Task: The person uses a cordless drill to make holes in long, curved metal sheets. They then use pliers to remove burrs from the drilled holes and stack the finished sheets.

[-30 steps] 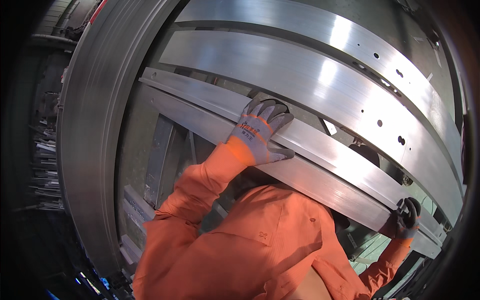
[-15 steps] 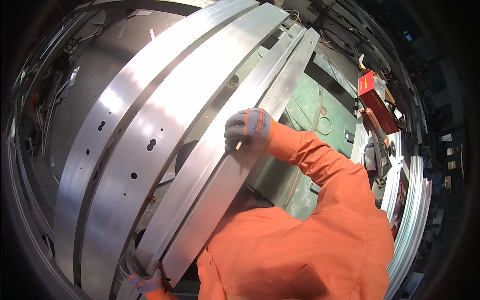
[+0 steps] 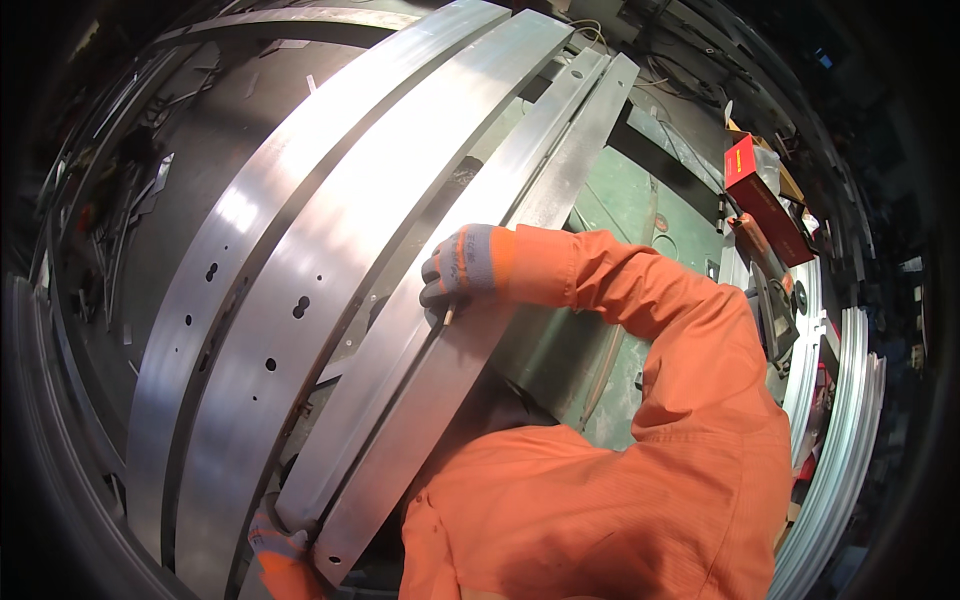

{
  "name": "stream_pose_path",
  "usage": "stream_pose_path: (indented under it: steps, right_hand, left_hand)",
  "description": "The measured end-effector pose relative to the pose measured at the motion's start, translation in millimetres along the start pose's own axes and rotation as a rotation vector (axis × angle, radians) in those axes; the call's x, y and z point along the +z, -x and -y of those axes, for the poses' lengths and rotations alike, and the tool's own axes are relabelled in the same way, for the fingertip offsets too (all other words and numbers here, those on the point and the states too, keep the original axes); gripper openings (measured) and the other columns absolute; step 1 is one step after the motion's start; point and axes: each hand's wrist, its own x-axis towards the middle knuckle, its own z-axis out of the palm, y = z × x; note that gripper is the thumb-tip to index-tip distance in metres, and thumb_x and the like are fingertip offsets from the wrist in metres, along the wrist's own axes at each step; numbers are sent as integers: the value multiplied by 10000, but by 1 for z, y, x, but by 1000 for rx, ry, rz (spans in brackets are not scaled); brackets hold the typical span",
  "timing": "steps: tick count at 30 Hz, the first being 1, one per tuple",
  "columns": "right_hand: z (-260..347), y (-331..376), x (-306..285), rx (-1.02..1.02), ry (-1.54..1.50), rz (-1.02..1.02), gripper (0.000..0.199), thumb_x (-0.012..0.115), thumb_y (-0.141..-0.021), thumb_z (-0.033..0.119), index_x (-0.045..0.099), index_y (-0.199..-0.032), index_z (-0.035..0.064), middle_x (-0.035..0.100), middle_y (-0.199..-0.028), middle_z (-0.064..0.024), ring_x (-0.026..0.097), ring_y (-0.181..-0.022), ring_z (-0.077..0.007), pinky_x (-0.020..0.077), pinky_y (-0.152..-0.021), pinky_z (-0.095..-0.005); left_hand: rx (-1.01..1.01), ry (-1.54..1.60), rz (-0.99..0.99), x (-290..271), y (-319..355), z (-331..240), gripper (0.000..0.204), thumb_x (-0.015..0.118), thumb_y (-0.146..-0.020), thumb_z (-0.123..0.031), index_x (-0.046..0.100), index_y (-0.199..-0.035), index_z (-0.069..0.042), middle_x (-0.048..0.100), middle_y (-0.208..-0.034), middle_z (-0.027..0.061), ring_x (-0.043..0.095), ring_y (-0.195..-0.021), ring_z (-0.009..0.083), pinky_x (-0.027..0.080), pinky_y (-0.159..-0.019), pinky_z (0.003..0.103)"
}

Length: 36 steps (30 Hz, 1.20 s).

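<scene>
Two long silvery metal profiles lie side by side with a dark slot between them: an inner profile (image 3: 362,400) and a nearer profile (image 3: 410,400) with a hole near its lower end. My right hand (image 3: 462,265), in a grey and orange glove, is closed above the slot around a thin light-coloured stick (image 3: 448,316); only its short end shows, so its kind is unclear. At the lower end of the inner profile, my left hand (image 3: 280,548), gloved alike, grips the edge; some of its fingers are hidden.
Two broad metal bars (image 3: 290,290) with drilled holes lie beyond the profiles, on the left. A green surface (image 3: 620,200) shows beneath on the right. Further right are a red box (image 3: 765,200) and stacked pale profiles (image 3: 840,440). Cables lie at the far end.
My right hand has moved left and slightly down across the profiles with the stick in it. My left hand has turned at the lower end, and fewer of its fingers show. The view has shifted slightly.
</scene>
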Motion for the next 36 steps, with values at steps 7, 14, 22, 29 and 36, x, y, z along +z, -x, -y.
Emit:
stream_pose_path:
  steps: [7, 14, 22, 29, 36]
  right_hand:
    - [-42, 32, 1, 73, 64, -103, 251, 731, -773, 338, 641, -963, 200, 632, -967, -2, 648, -952, -232, 542, -771, -392]
    - [-56, 37, 1, 42, 47, -649, 253, 773, -648, 129, 648, -868, 119, 664, -841, -54, 655, -709, -273, 520, -594, -360]
    - [-94, 66, 59, 280, -189, -675, 288, 786, -748, 29, 669, -1010, 50, 702, -947, -110, 666, -756, -237, 468, -572, -319]
    - [-149, 79, 58, 159, -137, -495, 412, 759, -696, 13, 632, -1087, 51, 665, -1020, -139, 662, -904, -300, 521, -752, -381]
    - [-127, 53, 33, 167, -39, -347, 208, 681, -746, 75, 643, -950, 55, 640, -902, -164, 635, -826, -367, 516, -706, -423]
  left_hand:
    - [2, -27, -131, 11, -21, -45, 700, 786, -582, -339, 589, -1179, -29, 669, -1025, 203, 651, -944, 401, 532, -807, 449]
    - [-80, -185, -73, 11, -34, -101, 866, 788, -612, -414, 511, -1331, -18, 635, -1137, 231, 600, -1072, 388, 484, -926, 461]
    - [-57, -138, -538, -37, 42, -103, 516, 744, -765, -301, 598, -1215, -95, 641, -1085, 134, 607, -982, 352, 478, -880, 424]
    - [-1306, -216, -1093, -54, 146, 158, 623, 678, -823, -454, 505, -1372, -217, 547, -1347, 163, 507, -1256, 373, 433, -1031, 451]
    - [-1534, -82, -884, -75, 207, 324, 603, 614, -814, -471, 541, -1375, -263, 550, -1406, 67, 483, -1316, 326, 287, -1113, 561]
